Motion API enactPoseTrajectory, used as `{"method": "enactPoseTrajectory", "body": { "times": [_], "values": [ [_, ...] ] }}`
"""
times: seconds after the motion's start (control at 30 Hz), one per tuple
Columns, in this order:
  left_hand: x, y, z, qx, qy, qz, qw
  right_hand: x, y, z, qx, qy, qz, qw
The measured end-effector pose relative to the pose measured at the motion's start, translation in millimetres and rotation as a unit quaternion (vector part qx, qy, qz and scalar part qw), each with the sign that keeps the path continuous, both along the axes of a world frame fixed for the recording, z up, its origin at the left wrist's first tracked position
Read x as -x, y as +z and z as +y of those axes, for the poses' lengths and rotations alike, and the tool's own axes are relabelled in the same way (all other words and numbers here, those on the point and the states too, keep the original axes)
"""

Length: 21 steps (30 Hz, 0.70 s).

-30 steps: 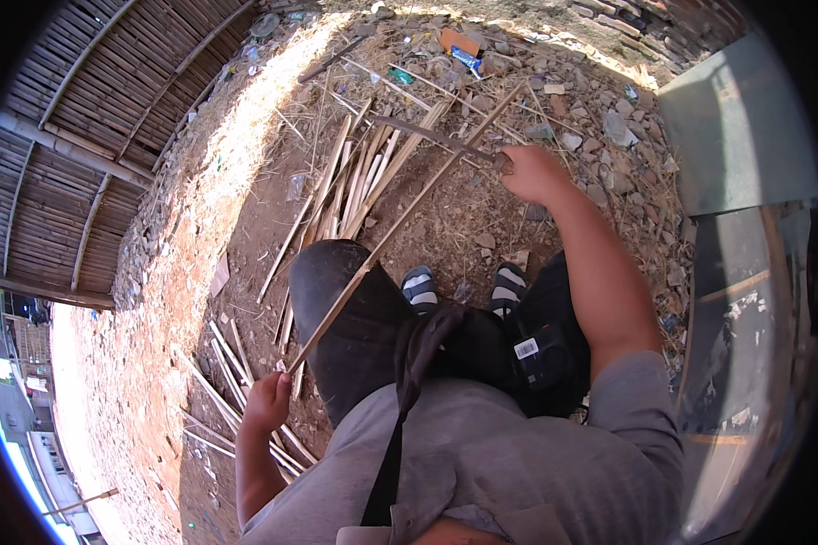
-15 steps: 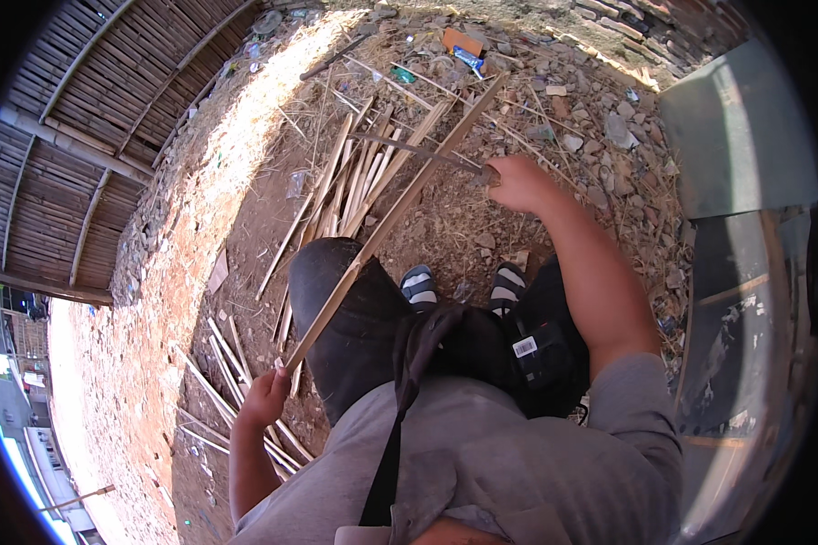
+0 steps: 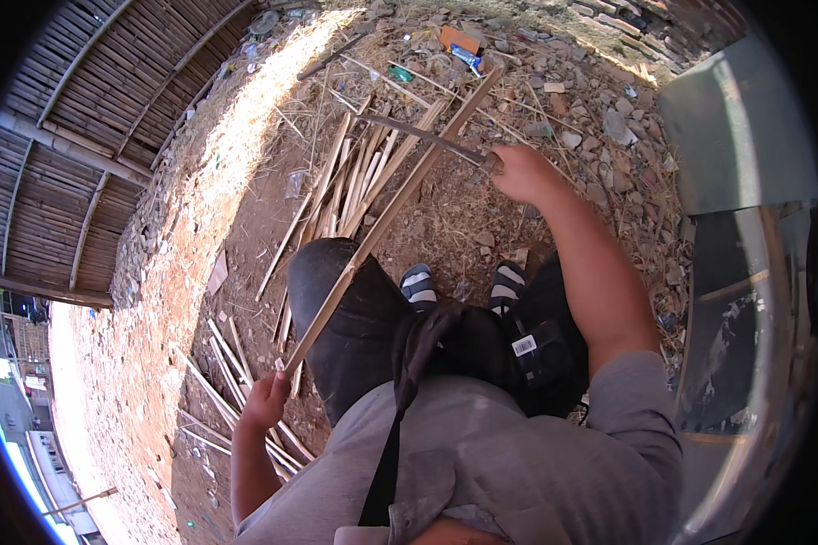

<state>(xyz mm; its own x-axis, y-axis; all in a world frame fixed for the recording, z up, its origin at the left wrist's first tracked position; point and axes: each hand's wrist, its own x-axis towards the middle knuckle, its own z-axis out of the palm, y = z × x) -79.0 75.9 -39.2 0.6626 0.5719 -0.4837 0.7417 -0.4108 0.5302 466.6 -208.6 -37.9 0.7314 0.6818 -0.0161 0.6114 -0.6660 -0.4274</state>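
My left hand [image 3: 268, 398] is closed round the near end of a long, pale bamboo strip [image 3: 373, 238]. The strip slants up and away to the right, passing over my bent left knee. In my right hand [image 3: 523, 174] is the handle of a machete [image 3: 418, 133] with a long, narrow, dark blade. Its blade lies across the strip toward the far end, the tip pointing left. Whether the edge has bitten into the strip cannot be made out. Beyond my left knee, a pile of split strips [image 3: 341, 186] rests on the dirt.
More thin strips [image 3: 232, 372] lie beside my left forearm. Stones and litter, including a green scrap [image 3: 401, 74] and a blue wrapper [image 3: 466, 60], cover the far ground. A bamboo-slat wall [image 3: 73, 118] rises at left, a grey-green panel [image 3: 741, 136] at right. My sandalled feet [image 3: 418, 286] are below.
The machete blade has shifted slightly on the strip and slants more, its tip farther away. My right hand has moved slightly away from me. My left hand keeps its hold, nearly still.
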Motion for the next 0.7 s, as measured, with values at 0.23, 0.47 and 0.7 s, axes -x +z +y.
{"method": "enactPoseTrajectory", "body": {
  "times": [0.23, 0.47, 0.7],
  "values": [
    [-1, 9, 2, -0.088, -0.061, -0.013, 0.994, 8, 22, 4, 0.043, 0.054, -0.024, 0.997],
    [6, 17, 2, -0.059, -0.028, 0.002, 0.998, -5, 9, -11, 0.012, -0.044, -0.026, 0.999],
    [5, 19, -1, -0.091, -0.048, -0.018, 0.995, 26, 16, 0, 0.042, 0.141, -0.096, 0.984]
  ]
}}
